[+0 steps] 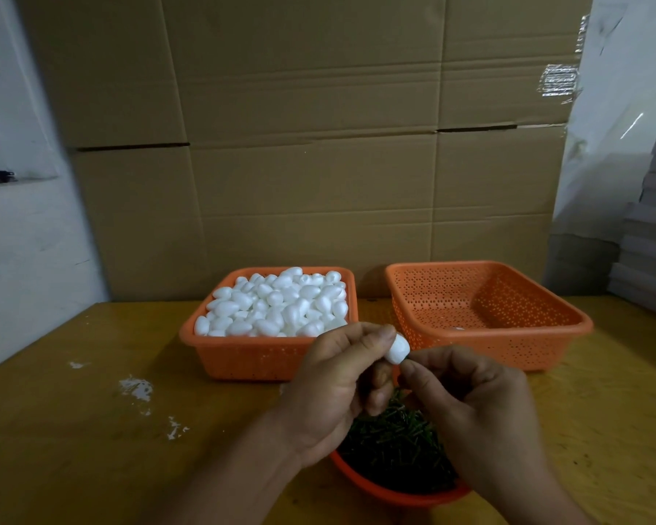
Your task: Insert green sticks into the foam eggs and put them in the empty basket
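A small white foam egg (pixel 397 349) is pinched in the curled fingertips of the left hand (pixel 334 388), above the round orange bowl of green sticks (pixel 398 445). The right hand (pixel 470 403) meets the egg's lower end, fingers curled as if pinching; whether it holds a stick I cannot tell. Beyond the bowl to the left sits an orange perforated plastic basket heaped with foam eggs (pixel 243 354); beyond to the right, a matching orange basket (pixel 508 342), one small white thing inside.
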`<state>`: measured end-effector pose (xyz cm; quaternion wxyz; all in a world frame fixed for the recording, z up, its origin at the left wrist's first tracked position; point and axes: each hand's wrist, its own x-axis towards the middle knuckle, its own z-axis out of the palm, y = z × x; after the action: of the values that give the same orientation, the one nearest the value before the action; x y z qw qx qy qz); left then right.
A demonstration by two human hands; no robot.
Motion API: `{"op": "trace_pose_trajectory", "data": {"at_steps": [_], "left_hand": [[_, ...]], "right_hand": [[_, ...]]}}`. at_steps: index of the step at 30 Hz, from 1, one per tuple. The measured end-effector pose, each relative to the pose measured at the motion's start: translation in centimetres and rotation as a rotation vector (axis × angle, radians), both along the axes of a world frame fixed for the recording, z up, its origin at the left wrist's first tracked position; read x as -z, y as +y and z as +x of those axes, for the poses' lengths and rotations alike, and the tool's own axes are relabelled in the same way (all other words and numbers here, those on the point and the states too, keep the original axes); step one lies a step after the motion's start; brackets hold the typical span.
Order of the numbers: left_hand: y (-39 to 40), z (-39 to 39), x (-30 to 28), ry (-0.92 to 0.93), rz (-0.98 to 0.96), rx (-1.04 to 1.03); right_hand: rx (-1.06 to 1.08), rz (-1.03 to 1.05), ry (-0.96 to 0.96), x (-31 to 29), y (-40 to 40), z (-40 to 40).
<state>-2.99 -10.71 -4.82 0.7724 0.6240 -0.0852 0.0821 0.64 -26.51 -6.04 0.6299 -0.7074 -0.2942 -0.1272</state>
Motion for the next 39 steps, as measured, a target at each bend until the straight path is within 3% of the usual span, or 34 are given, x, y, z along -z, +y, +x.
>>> {"op": "trace_pose_trajectory", "data": {"at_steps": [10, 39], "left_hand": [[-0.04, -0.04, 0.15, -0.09, 0.115, -0.041], [-0.31, -0.24, 0.36, -0.1, 0.114, -0.041]], "right_hand": [[-0.03, 0.033, 0.045, 0.13, 0.13, 0.02], [-0.041, 0.071, 0.023, -0.07, 0.38, -0.86]]}}
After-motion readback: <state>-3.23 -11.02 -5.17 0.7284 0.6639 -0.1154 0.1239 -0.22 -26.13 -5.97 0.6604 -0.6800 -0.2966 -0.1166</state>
